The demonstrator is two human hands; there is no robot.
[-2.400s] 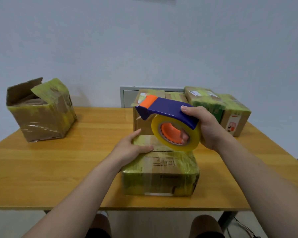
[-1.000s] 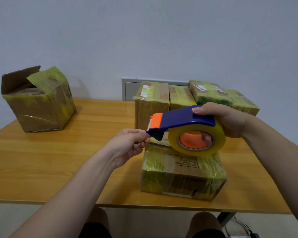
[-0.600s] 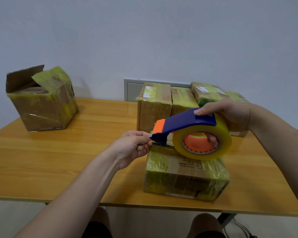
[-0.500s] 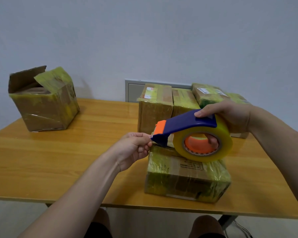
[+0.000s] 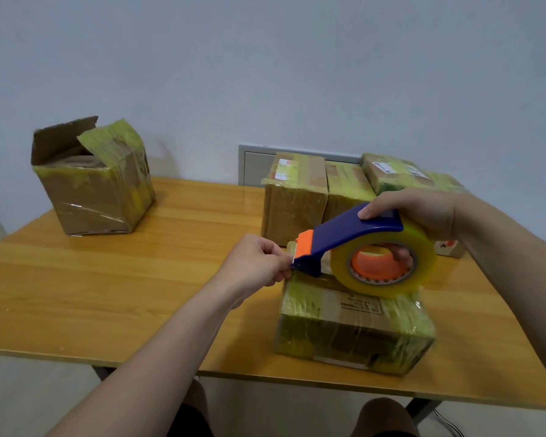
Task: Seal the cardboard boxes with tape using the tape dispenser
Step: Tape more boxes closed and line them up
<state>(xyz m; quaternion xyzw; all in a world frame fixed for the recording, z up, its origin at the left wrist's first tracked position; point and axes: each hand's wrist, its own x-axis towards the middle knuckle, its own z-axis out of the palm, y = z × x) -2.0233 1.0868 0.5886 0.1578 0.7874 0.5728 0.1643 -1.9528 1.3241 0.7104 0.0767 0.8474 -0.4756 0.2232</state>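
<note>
My right hand (image 5: 423, 212) grips the blue tape dispenser (image 5: 353, 234) with its orange tip and large yellowish tape roll (image 5: 388, 263), one finger through the orange core. It hovers just above a low cardboard box (image 5: 353, 329) wrapped in yellowish tape near the table's front edge. My left hand (image 5: 256, 263) pinches the tape end at the dispenser's blade, left of the box. The box's top is partly hidden by the roll.
An open-flapped cardboard box (image 5: 92, 184) stands at the table's back left. Several taped boxes (image 5: 297, 197) are grouped at the back right against a grey wall panel (image 5: 252, 165). The wooden table (image 5: 108, 279) ends close in front of my knees.
My left hand left the box top and went to the dispenser's blade, pinching the tape end. The dispenser tilted its tip down to the left and dropped close to the box.
</note>
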